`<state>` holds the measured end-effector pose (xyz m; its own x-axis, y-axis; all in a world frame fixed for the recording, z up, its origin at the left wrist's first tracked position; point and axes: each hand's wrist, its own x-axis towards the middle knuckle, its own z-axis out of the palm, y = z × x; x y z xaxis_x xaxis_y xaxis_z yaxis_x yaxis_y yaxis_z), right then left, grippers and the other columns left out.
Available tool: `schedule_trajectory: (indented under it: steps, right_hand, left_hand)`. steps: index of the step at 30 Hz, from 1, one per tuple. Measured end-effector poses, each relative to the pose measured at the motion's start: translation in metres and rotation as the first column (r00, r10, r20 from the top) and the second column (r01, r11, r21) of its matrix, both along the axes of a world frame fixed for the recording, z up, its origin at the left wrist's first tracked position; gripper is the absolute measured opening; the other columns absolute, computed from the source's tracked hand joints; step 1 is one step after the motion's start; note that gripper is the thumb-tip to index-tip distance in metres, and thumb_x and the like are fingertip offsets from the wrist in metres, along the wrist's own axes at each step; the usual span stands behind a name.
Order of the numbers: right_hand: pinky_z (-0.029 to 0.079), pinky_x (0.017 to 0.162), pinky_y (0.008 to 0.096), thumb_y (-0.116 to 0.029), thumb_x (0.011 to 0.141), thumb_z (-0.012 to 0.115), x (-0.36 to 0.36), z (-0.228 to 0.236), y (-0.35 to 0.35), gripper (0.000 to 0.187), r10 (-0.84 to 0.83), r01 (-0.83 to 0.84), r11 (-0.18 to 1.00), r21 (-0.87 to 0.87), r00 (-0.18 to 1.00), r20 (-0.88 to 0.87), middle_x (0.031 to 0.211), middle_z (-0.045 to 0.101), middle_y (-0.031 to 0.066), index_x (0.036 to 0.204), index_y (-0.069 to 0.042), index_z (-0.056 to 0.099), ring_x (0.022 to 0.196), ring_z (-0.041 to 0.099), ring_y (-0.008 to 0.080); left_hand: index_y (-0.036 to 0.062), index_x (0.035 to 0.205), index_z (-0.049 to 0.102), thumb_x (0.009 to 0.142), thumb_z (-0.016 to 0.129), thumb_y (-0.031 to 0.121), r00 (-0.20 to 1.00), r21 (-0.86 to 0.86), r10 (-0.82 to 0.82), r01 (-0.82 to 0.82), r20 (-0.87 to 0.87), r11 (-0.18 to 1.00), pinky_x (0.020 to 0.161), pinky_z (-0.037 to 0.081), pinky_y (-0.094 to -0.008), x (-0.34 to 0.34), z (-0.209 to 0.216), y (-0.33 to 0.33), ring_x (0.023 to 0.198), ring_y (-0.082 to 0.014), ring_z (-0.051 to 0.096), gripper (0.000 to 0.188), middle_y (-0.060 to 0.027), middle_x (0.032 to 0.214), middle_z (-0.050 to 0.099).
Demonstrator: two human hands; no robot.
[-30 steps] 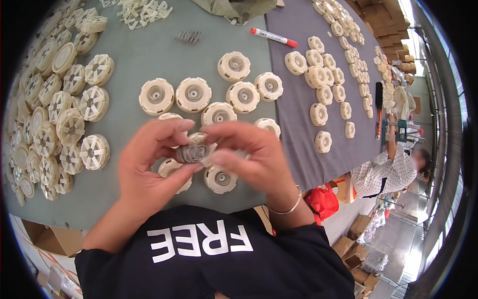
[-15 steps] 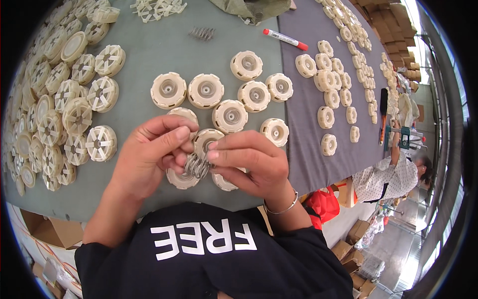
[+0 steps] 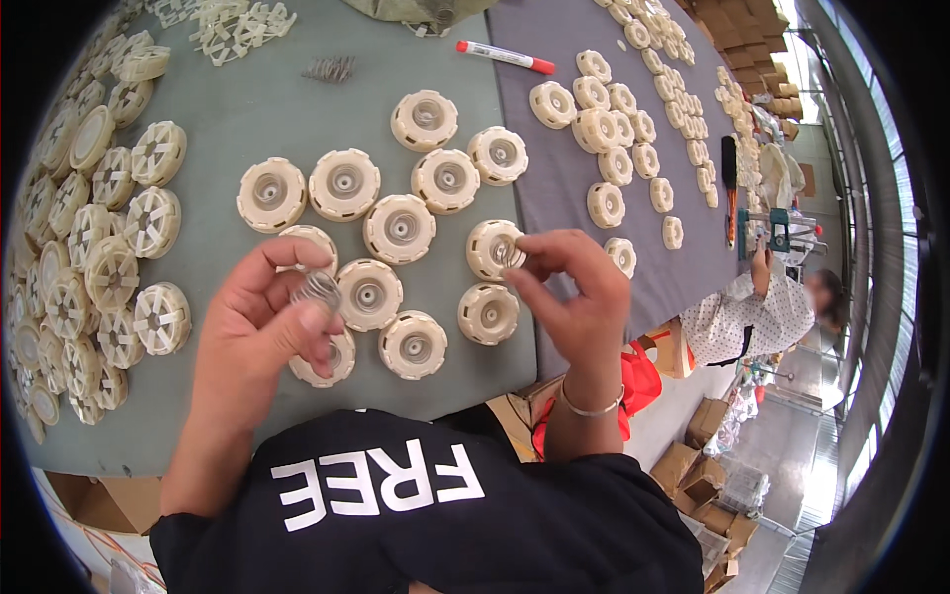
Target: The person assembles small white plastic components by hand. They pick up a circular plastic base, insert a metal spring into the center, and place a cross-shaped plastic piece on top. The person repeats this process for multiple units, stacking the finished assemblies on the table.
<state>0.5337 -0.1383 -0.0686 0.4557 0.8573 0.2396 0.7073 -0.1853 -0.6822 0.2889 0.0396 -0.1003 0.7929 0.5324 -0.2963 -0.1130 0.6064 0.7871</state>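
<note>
In my left hand (image 3: 259, 322) is a small bunch of metal coil springs (image 3: 317, 288), pinched between thumb and fingers. My right hand (image 3: 579, 292) has thumb and forefinger closed on a single coil spring (image 3: 508, 251). That spring sits at the hollow centre of a cream round plastic housing (image 3: 479, 250); whether it touches the bottom cannot be seen. Just below lies another round housing (image 3: 489, 315). Several more housings, such as one (image 3: 399, 229) in the middle, lie face up between my hands and beyond, with springs visible inside many. My left hand partly covers two of them.
Many cream slotted housings (image 3: 161, 319) are heaped on the left. At the back lie loose springs (image 3: 329, 68), white plastic pieces (image 3: 242, 30) and a red-and-white marker (image 3: 505, 56). More housings (image 3: 606, 205) stand on the grey cloth at right. Another person (image 3: 742, 322) sits farther right.
My right hand has moved away from my left, carrying one spring to a housing on the right. The bunch stays in my left hand. The whole view has shifted somewhat.
</note>
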Motion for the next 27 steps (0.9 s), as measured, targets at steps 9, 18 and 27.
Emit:
schedule_trajectory:
  steps: [9,18,27]
  right_hand:
    - [0.053,0.069,0.0253,-0.005,0.085,0.083,-0.021,-0.010,0.007,0.031,-0.013,-0.001,0.997,-0.083,0.987,-0.162,0.100,0.069,0.0051,0.115,-0.003,0.075,0.076,0.063,0.0099]
    - [0.056,0.072,0.0245,-0.003,0.088,0.082,-0.068,-0.031,0.014,0.029,0.283,-0.114,0.958,0.262,0.516,-0.809,0.097,0.073,0.0069,0.114,0.002,0.070,0.084,0.070,0.0105]
    - [0.057,0.081,0.0328,0.000,0.085,0.083,-0.060,-0.008,0.016,0.030,0.318,-0.305,0.939,0.160,0.589,-0.743,0.106,0.070,0.0149,0.112,0.002,0.071,0.092,0.070,0.0203]
  left_hand:
    - [0.0015,0.119,0.071,0.081,0.081,-0.008,0.994,0.304,-0.022,0.053,-0.104,0.951,0.071,0.062,-0.0245,0.003,-0.002,-0.019,0.089,-0.0117,0.070,0.040,-0.0075,0.110,0.069]
    - [0.0007,0.124,0.073,0.082,0.081,-0.009,0.987,0.498,-0.160,0.149,-0.021,0.854,0.072,0.063,-0.0243,-0.004,-0.005,-0.015,0.091,-0.0149,0.073,0.043,-0.0103,0.109,0.069]
    - [-0.0063,0.106,0.073,0.092,0.079,0.005,0.946,-0.002,-0.318,0.319,-0.068,0.948,0.060,0.059,-0.0258,-0.005,0.002,-0.013,0.072,-0.0153,0.073,0.020,-0.0081,0.085,0.073]
